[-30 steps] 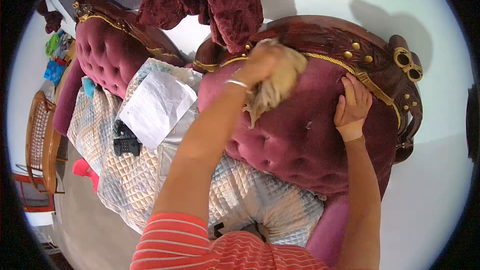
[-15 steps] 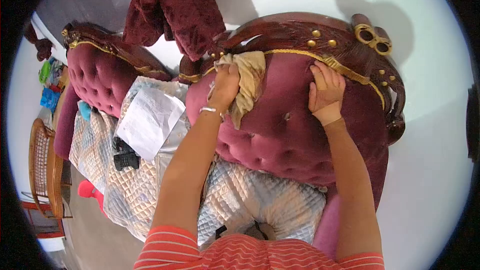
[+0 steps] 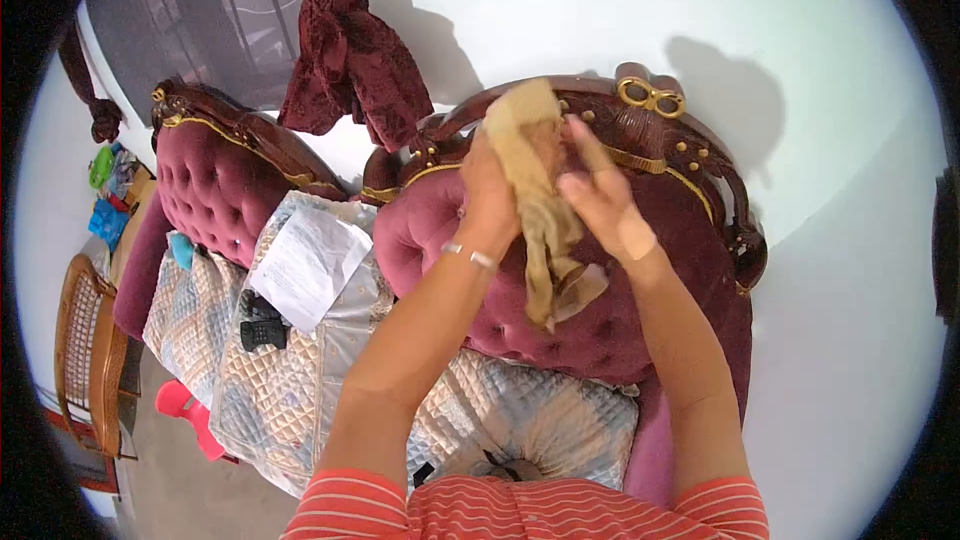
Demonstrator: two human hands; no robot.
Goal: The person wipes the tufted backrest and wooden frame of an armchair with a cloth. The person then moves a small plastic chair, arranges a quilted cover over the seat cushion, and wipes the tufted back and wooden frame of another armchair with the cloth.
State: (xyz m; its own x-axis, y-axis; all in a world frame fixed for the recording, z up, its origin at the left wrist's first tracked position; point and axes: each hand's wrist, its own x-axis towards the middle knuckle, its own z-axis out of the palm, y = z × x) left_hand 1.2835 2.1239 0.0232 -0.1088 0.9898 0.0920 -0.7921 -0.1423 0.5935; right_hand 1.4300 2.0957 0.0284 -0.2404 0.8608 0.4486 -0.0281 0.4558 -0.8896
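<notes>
A crumpled tan cloth (image 3: 545, 220) hangs in front of the tufted purple sofa back (image 3: 665, 290), blurred by motion. My left hand (image 3: 490, 190), with a bracelet at the wrist, is closed on the cloth's left side. Beside the cloth on the right is my right hand (image 3: 605, 200), its fingers apart and pointing up; whether it touches the cloth is unclear. Behind both hands runs the carved dark wood frame (image 3: 640, 120) with gold trim.
A quilted cover (image 3: 270, 380) lies on the seat, with white papers (image 3: 308, 265) and a black telephone (image 3: 263, 334). A dark red curtain (image 3: 350, 60) hangs at upper left. A wicker chair (image 3: 90, 360) and a red object (image 3: 190, 415) stand at far left.
My left hand has lifted the cloth off the sofa's frame and moved right. My right hand has left the sofa back and come left, close to the cloth. The view has shifted.
</notes>
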